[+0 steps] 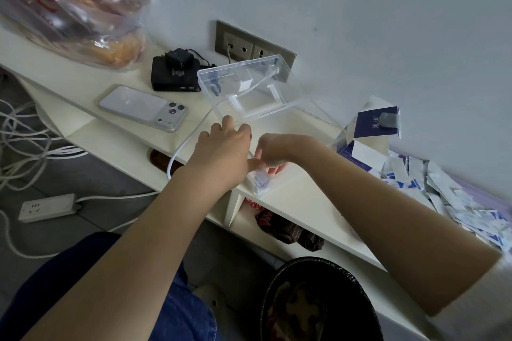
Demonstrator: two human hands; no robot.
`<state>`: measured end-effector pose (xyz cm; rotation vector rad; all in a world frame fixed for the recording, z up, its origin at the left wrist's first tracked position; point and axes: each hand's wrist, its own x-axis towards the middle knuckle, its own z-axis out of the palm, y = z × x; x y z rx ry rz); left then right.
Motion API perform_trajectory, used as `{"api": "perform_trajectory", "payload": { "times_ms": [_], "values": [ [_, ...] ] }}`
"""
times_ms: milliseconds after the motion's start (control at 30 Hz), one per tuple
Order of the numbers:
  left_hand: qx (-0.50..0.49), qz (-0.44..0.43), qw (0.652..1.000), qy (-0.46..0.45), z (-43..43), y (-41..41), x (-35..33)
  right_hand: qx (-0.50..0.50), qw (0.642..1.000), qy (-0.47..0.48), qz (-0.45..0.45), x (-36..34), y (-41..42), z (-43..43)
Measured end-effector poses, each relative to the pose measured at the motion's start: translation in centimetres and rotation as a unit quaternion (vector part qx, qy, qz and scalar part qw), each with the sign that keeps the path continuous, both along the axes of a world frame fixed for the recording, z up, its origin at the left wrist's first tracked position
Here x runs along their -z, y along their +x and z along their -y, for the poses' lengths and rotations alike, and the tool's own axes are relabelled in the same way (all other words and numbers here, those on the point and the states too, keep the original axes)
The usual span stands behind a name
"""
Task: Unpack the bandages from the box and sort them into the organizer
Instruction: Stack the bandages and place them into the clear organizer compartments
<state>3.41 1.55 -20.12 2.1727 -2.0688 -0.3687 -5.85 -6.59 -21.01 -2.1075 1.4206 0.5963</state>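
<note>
Just under the left hand [221,152] lie bandages [260,181]

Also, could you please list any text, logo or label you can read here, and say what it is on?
On the box: white Chinese characters on dark blue, too blurred to read.
On the black device: a white knot logo with small print below, unreadable.
On the bag: red print, crumpled, unreadable.
On the stack: blue letters, blurred.
On the loose bandages: blue marks, no legible words.
Nothing can be quoted with confidence.
</note>
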Motion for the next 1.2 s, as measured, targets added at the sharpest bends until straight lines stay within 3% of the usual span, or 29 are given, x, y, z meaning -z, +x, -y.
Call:
{"api": "perform_trajectory", "payload": {
  "times_ms": [300, 533, 667, 767, 1000, 1200],
  "values": [
    [0.004, 0.012, 1.0, -0.001, -0.1, 0.0, 0.0, 0.0, 0.998, 0.003, 0.06, -0.6, -0.9, -0.3],
    [-0.01, 0.051, 0.999, -0.009, -0.4, -0.8, -0.1, -0.025, 0.968, -0.188, 0.168, -1.2, -4.5, -1.7],
    [-0.022, 0.098, 0.993, -0.067, -0.7, -2.4, -0.2, -0.121, 0.925, -0.325, 0.154, -1.9, -8.9, -3.8],
    [0.015, 0.112, 0.989, -0.093, -0.9, -4.5, 0.2, -0.123, 0.912, -0.352, 0.17, -1.8, -12.4, -5.5],
    [0.057, 0.133, 0.983, -0.109, -0.4, -8.3, 0.6, -0.076, 0.922, -0.357, 0.131, -1.0, -19.9, -7.4],
    [0.174, 0.127, 0.954, -0.21, 0.3, -12.9, 2.2, -0.002, 0.948, -0.317, 0.031, 1.7, -24.9, -7.0]
  ]
}}
